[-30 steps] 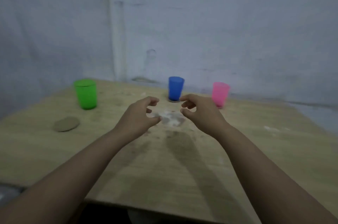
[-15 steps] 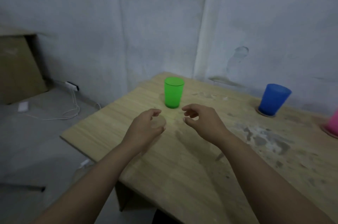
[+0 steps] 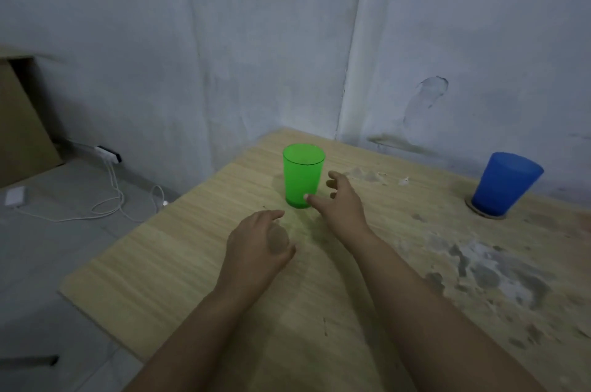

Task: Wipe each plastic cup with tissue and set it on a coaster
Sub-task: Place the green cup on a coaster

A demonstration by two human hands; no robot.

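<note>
A green plastic cup stands upright on the bare wooden table near its far left corner. My right hand reaches beside it with fingers spread, and the thumb tip touches the cup's lower wall. My left hand lies in front of the cup, thumb and forefinger curled round a round brown coaster on the table. A blue cup stands at the right on its own coaster. No tissue is in view.
White and grey smears cover the table's right part. The table sits in a wall corner. To the left the floor drops away, with a white cable, a power strip and a cardboard sheet.
My view has swung left, so the pink cup is out of sight. Both hands moved from the table's middle to the green cup. My left hand came down on the coaster.
</note>
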